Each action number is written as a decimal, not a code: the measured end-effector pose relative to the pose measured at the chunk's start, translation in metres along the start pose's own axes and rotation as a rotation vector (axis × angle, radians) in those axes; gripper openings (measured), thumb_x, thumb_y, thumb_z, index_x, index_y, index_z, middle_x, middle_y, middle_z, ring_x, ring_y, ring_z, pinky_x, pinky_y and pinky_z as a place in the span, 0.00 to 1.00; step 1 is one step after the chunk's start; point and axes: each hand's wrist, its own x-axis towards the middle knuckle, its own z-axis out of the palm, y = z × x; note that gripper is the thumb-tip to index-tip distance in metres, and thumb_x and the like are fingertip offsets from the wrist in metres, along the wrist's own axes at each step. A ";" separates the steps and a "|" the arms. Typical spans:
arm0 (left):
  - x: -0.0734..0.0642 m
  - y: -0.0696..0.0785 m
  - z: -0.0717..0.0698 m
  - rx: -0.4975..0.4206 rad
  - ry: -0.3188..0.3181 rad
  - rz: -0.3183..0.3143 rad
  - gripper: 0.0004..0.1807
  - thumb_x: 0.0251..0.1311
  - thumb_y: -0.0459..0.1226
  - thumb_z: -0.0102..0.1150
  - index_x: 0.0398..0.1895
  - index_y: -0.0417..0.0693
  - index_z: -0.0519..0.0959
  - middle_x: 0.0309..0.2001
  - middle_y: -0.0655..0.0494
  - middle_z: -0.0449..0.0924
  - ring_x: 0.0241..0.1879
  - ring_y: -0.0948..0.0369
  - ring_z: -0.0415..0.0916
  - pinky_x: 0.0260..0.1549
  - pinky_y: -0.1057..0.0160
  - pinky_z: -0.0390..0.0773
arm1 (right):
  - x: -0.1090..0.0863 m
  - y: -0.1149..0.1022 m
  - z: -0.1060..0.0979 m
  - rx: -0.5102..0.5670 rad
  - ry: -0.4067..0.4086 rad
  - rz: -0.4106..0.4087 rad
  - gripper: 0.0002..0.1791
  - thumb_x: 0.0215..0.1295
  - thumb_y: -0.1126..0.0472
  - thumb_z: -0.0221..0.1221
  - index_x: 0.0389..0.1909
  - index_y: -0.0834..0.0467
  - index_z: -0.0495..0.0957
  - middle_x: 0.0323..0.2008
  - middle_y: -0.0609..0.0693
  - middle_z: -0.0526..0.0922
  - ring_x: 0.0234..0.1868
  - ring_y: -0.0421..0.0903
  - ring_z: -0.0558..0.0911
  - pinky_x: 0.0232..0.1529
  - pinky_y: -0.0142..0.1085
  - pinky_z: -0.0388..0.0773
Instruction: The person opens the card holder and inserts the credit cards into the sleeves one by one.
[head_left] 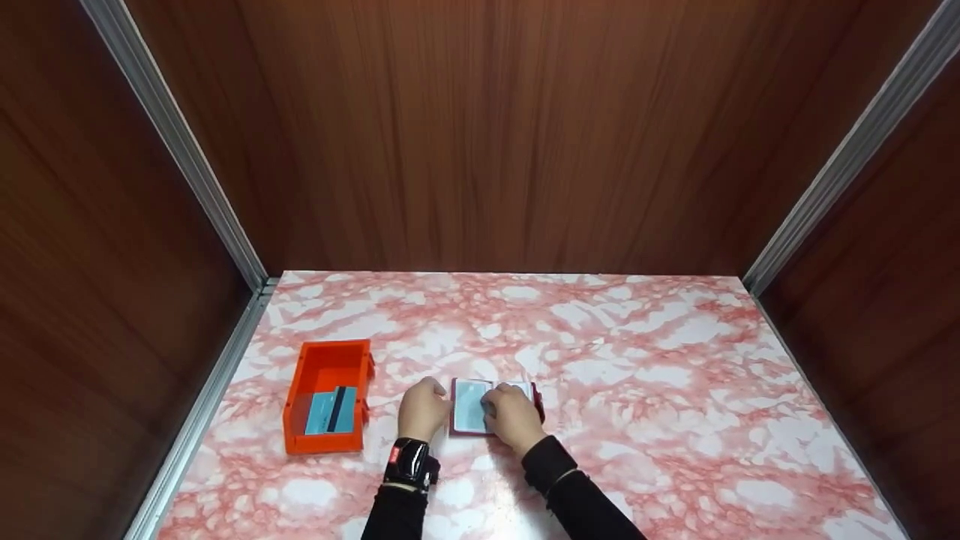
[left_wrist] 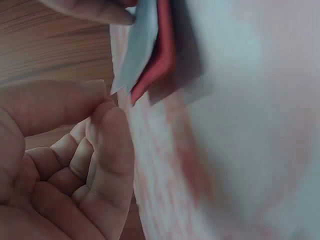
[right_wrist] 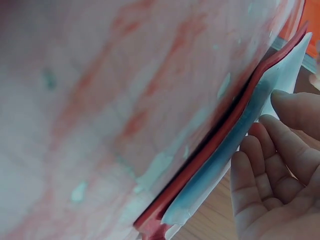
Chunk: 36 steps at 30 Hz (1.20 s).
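A small dark-red card holder (head_left: 452,431) lies spread open on the table, with pale, see-through plastic pages (head_left: 470,405) on top. My right hand (head_left: 514,416) reaches over its middle. In the right wrist view, the thumb and index finger (right_wrist: 295,112) pinch a page at its edge, while the other fingers curl beneath. My left hand (head_left: 424,409) is just left of the holder, fingers curled. In the left wrist view its thumb and index fingertips (left_wrist: 102,97) meet close to a page corner, with nothing visible between them.
An orange open-front bin (head_left: 328,444) stands to the left, with light-blue cards (head_left: 322,412) inside, one bearing a dark stripe. Brown wood-look panels (head_left: 480,135) with metal corner rails close in the back and sides of the pink marbled table (head_left: 675,390).
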 end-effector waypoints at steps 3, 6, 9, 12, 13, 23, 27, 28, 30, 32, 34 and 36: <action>0.002 0.003 -0.014 -0.015 0.015 -0.012 0.08 0.47 0.30 0.68 0.31 0.41 0.80 0.27 0.50 0.82 0.30 0.51 0.79 0.34 0.51 0.77 | 0.000 0.000 0.000 0.000 -0.003 -0.003 0.11 0.47 0.67 0.71 0.33 0.60 0.83 0.30 0.49 0.77 0.34 0.51 0.78 0.37 0.41 0.76; 0.004 0.005 -0.030 -0.024 0.038 -0.001 0.07 0.51 0.30 0.68 0.32 0.41 0.80 0.27 0.50 0.81 0.29 0.52 0.79 0.33 0.51 0.77 | -0.001 0.000 0.000 0.001 -0.004 -0.003 0.10 0.47 0.68 0.71 0.33 0.60 0.83 0.30 0.48 0.77 0.33 0.50 0.78 0.36 0.40 0.76; 0.007 0.007 -0.047 -0.010 0.066 0.008 0.06 0.53 0.31 0.68 0.33 0.41 0.81 0.27 0.51 0.81 0.30 0.52 0.78 0.33 0.51 0.77 | 0.000 0.000 0.000 0.007 -0.004 -0.003 0.10 0.48 0.68 0.71 0.33 0.60 0.84 0.29 0.48 0.76 0.33 0.50 0.77 0.36 0.40 0.76; 0.012 0.007 -0.062 0.002 0.092 -0.002 0.05 0.56 0.32 0.66 0.34 0.40 0.81 0.28 0.50 0.82 0.30 0.52 0.78 0.33 0.51 0.78 | 0.000 0.000 -0.001 0.010 -0.003 -0.004 0.10 0.47 0.68 0.71 0.33 0.60 0.84 0.29 0.48 0.76 0.33 0.50 0.77 0.35 0.40 0.76; 0.013 0.006 -0.067 0.006 0.102 -0.007 0.05 0.56 0.32 0.66 0.34 0.40 0.81 0.29 0.50 0.82 0.30 0.52 0.79 0.33 0.51 0.78 | 0.000 0.000 -0.001 0.011 -0.003 -0.005 0.10 0.47 0.68 0.70 0.33 0.60 0.84 0.29 0.48 0.76 0.33 0.50 0.77 0.35 0.40 0.76; 0.027 -0.013 -0.106 0.048 0.202 -0.007 0.05 0.57 0.31 0.63 0.34 0.37 0.81 0.30 0.46 0.81 0.35 0.47 0.79 0.38 0.49 0.76 | 0.000 0.000 -0.001 -0.002 -0.014 0.003 0.10 0.48 0.68 0.70 0.34 0.60 0.84 0.31 0.49 0.78 0.35 0.51 0.78 0.37 0.41 0.77; 0.032 -0.026 -0.120 0.073 0.196 -0.058 0.06 0.58 0.32 0.62 0.35 0.35 0.81 0.32 0.43 0.83 0.36 0.45 0.80 0.39 0.48 0.76 | 0.000 0.000 -0.001 -0.012 -0.014 0.007 0.10 0.49 0.67 0.70 0.34 0.60 0.84 0.31 0.49 0.78 0.36 0.52 0.79 0.38 0.41 0.77; 0.033 -0.029 -0.123 0.083 0.192 -0.075 0.07 0.58 0.32 0.62 0.35 0.34 0.81 0.33 0.42 0.83 0.37 0.45 0.80 0.40 0.47 0.76 | 0.000 0.000 -0.001 -0.010 -0.017 0.008 0.10 0.49 0.67 0.70 0.34 0.60 0.84 0.31 0.49 0.78 0.36 0.52 0.79 0.38 0.41 0.77; 0.036 -0.037 -0.129 0.114 0.180 -0.104 0.08 0.58 0.32 0.61 0.37 0.33 0.80 0.35 0.39 0.83 0.38 0.43 0.80 0.41 0.46 0.76 | 0.001 0.000 -0.001 -0.006 -0.023 0.011 0.10 0.49 0.67 0.70 0.34 0.60 0.84 0.31 0.49 0.78 0.36 0.52 0.79 0.38 0.41 0.77; 0.037 -0.045 -0.134 0.147 0.160 -0.125 0.09 0.59 0.32 0.59 0.38 0.31 0.79 0.37 0.37 0.83 0.40 0.40 0.79 0.43 0.44 0.75 | 0.001 0.000 -0.001 -0.002 -0.029 0.015 0.10 0.49 0.67 0.70 0.35 0.60 0.84 0.31 0.49 0.78 0.36 0.52 0.79 0.39 0.41 0.77; 0.037 -0.053 -0.137 0.177 0.134 -0.139 0.10 0.59 0.31 0.58 0.39 0.30 0.79 0.38 0.34 0.82 0.41 0.38 0.78 0.43 0.43 0.75 | 0.001 -0.001 -0.001 0.000 -0.030 0.013 0.10 0.49 0.67 0.70 0.35 0.60 0.84 0.31 0.49 0.78 0.36 0.52 0.79 0.39 0.41 0.77; 0.035 -0.060 -0.139 0.194 0.116 -0.146 0.10 0.58 0.31 0.57 0.37 0.29 0.78 0.37 0.33 0.81 0.40 0.37 0.78 0.43 0.41 0.74 | 0.000 -0.001 -0.001 0.001 -0.028 0.009 0.10 0.49 0.67 0.70 0.34 0.60 0.84 0.31 0.49 0.78 0.35 0.52 0.79 0.38 0.41 0.77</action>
